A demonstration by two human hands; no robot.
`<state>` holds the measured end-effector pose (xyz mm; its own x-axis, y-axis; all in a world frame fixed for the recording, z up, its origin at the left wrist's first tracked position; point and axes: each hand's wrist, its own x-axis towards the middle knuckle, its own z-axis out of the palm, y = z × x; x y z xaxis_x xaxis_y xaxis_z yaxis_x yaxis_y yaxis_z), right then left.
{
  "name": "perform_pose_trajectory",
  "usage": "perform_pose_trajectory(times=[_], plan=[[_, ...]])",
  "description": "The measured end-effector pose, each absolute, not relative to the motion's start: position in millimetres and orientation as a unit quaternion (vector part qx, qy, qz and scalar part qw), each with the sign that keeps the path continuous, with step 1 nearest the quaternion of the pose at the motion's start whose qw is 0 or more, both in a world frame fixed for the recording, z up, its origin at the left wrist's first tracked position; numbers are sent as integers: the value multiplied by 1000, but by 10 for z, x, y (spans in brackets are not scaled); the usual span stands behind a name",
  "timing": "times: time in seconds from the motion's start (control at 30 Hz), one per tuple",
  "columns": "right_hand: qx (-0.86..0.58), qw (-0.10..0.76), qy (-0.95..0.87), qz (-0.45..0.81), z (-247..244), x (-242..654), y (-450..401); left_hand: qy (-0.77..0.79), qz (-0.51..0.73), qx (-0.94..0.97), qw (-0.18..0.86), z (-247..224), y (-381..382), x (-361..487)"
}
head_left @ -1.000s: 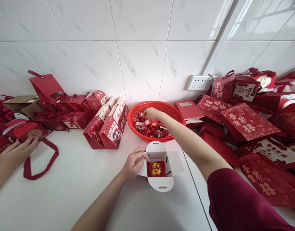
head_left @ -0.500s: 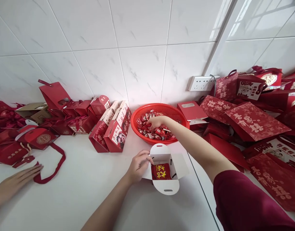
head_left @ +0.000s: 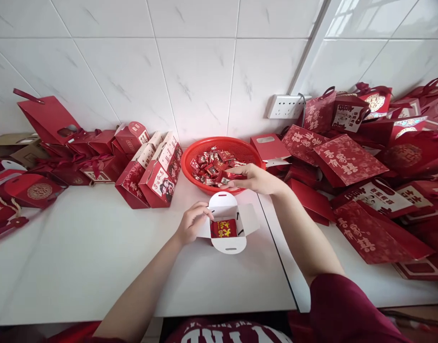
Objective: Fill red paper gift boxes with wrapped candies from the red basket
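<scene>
The left hand [head_left: 194, 223] is pinching the left side of an open gift box [head_left: 229, 245] on the white table [head_left: 79, 257], its thumb and fingers closing over the flap edge. The box is standing at the centre, its flaps spreading outward and its white inside showing, and a red packet with yellow characters [head_left: 224, 228] is lying in the bottom. The right hand [head_left: 256, 178] is hovering over the near right rim of the red plastic basket [head_left: 248, 153], just beyond the box; its thumb and fingertips are nearly meeting and seem to be gripping red-wrapped sweets, though I cannot tell how many. More wrapped sweets [head_left: 208, 164] are filling the basket.

If that fingertip grip is loosening, a sweet could be slipping back into the basket or onto the table. The far flap is standing up between basket and box, so a low-passing wrist could be catching it and tipping the box, with only the left pinch steadying it. A hard pinch could be creasing the card. Upright printed boxes [head_left: 164, 183] are standing at left, while the piled red boxes [head_left: 351, 157] at right are sitting near the right forearm, where a swinging elbow could be toppling them.
</scene>
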<state>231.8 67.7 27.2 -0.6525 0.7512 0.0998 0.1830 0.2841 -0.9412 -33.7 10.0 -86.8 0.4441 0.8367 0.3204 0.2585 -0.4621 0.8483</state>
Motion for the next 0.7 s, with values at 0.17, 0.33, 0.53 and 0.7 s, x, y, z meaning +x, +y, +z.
perform_pose_trajectory(times=[0.17, 0.33, 0.53, 0.7], plan=[[-313, 283, -787, 450, 212, 2331, 219, 359, 404, 761, 358, -868, 96, -302], [-400, 323, -822, 245, 160, 2341, -31, 343, 408, 769, 354, -851, 59, -300], [-407, 383, -808, 187, 452, 2486, -228, 316, 404, 787, 344, -830, 96, -266], [-336, 375, -849, 162, 626, 2664, -612, 373, 445, 779, 239, -371, -142, -469]])
